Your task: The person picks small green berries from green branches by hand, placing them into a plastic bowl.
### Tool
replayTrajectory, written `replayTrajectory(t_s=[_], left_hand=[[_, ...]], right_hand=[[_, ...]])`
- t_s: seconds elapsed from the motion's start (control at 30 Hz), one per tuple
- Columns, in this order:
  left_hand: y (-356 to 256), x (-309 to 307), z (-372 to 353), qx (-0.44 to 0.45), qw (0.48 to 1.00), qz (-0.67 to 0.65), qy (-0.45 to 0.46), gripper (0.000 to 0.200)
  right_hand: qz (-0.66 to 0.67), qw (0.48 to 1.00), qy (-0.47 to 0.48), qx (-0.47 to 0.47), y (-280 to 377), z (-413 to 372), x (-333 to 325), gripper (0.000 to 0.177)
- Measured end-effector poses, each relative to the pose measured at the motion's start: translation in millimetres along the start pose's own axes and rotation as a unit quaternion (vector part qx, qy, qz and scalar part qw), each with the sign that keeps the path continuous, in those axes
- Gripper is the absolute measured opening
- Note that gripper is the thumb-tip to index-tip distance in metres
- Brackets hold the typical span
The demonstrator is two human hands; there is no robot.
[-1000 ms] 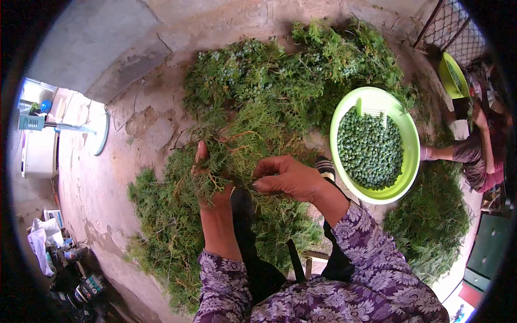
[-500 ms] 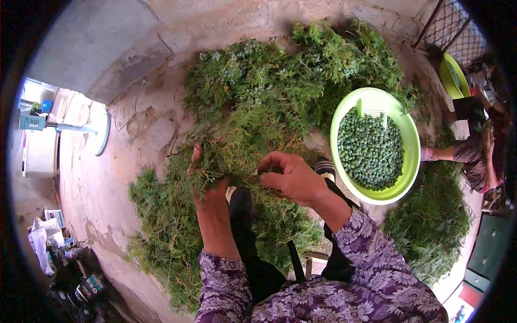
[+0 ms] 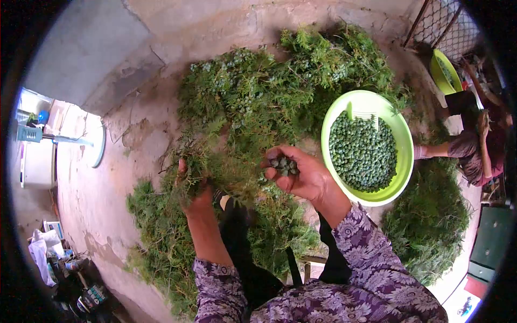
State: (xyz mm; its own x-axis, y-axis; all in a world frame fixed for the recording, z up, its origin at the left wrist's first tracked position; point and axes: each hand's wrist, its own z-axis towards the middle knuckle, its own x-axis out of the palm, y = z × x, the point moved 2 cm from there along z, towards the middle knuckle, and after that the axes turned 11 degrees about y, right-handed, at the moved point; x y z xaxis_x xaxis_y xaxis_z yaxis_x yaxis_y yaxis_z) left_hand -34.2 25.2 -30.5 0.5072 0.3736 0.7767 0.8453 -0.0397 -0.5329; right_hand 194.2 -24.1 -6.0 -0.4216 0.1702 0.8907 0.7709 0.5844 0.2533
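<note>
My left hand (image 3: 193,191) is closed round a leafy conifer sprig (image 3: 195,159), which covers part of the fingers. To its right, my right hand (image 3: 301,175) is turned palm up with the fingers curled. Several small green-grey seed cones (image 3: 284,164) lie in that palm. A lime-green basin (image 3: 406,161) stands just right of my right hand. Inside it is a heap of round green cones (image 3: 362,153), with a ridged part of the basin showing at the top.
A big pile of cut conifer branches (image 3: 242,91) lies ahead, with more branches (image 3: 161,242) at lower left and others (image 3: 425,215) at right. Another person (image 3: 479,142) sits at far right near a second green basin (image 3: 439,72). A fan (image 3: 99,140) stands at left.
My right hand has moved away from the sprig and turned up, so the cones in its palm now show. My left hand has shifted left with the sprig.
</note>
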Motion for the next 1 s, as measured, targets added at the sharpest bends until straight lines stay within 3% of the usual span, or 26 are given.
replayTrajectory(t_s=[0.07, 0.13, 0.23, 0.27, 0.3, 0.33, 0.37, 0.4, 0.43, 0.5, 0.57, 0.6, 0.63, 0.67, 0.73, 0.8, 0.87, 0.9, 0.93, 1.0], left_hand=[[-1, 10, -6, -0.04, 0.993, 0.019, 0.108, 0.012], [3, 0, 1, -0.036, 0.995, 0.029, 0.089, 0.011], [5, 10, -6, -0.023, 0.999, 0.02, 0.027, 0.011], [5, 16, -12, -0.02, 1.0, 0.002, -0.015, 0.011], [3, 19, -14, -0.013, 1.0, -0.002, -0.018, 0.011], [2, 21, -14, -0.021, 1.0, -0.018, -0.005, 0.011], [2, 22, -15, -0.029, 0.999, -0.034, 0.009, 0.011], [1, 21, -17, -0.024, 0.999, -0.039, 0.005, 0.011], [2, 22, -18, -0.042, 0.996, -0.055, 0.054, 0.011], [2, 17, -16, -0.057, 0.99, -0.072, 0.103, 0.011], [6, 6, -9, -0.093, 0.971, -0.084, 0.204, 0.014], [8, 3, -8, -0.091, 0.971, -0.084, 0.203, 0.014], [13, 1, -6, -0.098, 0.98, -0.076, 0.158, 0.017], [16, 0, -5, -0.105, 0.986, -0.067, 0.113, 0.019], [15, 13, -9, -0.1, 0.988, -0.068, 0.098, 0.021], [19, 18, -13, -0.096, 0.989, -0.069, 0.083, 0.023], [23, 18, -16, -0.082, 0.987, -0.006, 0.135, 0.026], [24, 15, -13, -0.082, 0.987, -0.005, 0.135, 0.026], [28, 10, -7, -0.118, 0.985, -0.036, 0.117, 0.028], [31, 11, -6, -0.156, 0.98, -0.066, 0.1, 0.031]], right_hand=[[-0.01, 1.0, -0.008, -0.01, 2, -1, 1, 0.016], [-0.023, 0.999, -0.014, -0.017, 8, -2, 4, 0.015], [-0.278, 0.944, -0.06, -0.167, 47, -18, -3, 0.011], [-0.639, 0.7, -0.148, -0.283, 62, -26, -22, 0.01], [-0.75, 0.558, -0.186, -0.301, 72, -42, -8, 0.013], [-0.435, 0.799, -0.295, -0.293, 87, -43, -31, 0.02], [-0.624, 0.62, -0.397, -0.263, 104, -55, -52, 0.028], [-0.715, 0.439, -0.457, -0.295, 106, -63, -51, 0.035], [-0.766, 0.304, -0.488, -0.288, 107, -65, -56, 0.036], [-0.79, 0.247, -0.493, -0.268, 104, -62, -63, 0.038], [-0.751, 0.45, -0.392, -0.284, 90, -45, -37, 0.039], [-0.74, 0.532, -0.337, -0.236, 80, -35, -21, 0.041], [-0.672, 0.675, -0.267, -0.147, 67, -27, -3, 0.046], [-0.667, 0.717, -0.13, -0.156, 52, -18, 0, 0.053], [-0.693, 0.71, -0.028, -0.119, 19, 6, 4, 0.059], [-0.748, 0.643, 0.046, -0.16, -10, 13, 28, 0.05], [-0.747, 0.643, 0.047, -0.16, -28, 17, 33, 0.045], [-0.747, 0.644, 0.046, -0.16, -33, 19, 34, 0.041], [-0.702, 0.69, 0.059, -0.163, -36, 21, 32, 0.032], [-0.708, 0.688, 0.037, -0.157, -32, 21, 30, 0.029]])
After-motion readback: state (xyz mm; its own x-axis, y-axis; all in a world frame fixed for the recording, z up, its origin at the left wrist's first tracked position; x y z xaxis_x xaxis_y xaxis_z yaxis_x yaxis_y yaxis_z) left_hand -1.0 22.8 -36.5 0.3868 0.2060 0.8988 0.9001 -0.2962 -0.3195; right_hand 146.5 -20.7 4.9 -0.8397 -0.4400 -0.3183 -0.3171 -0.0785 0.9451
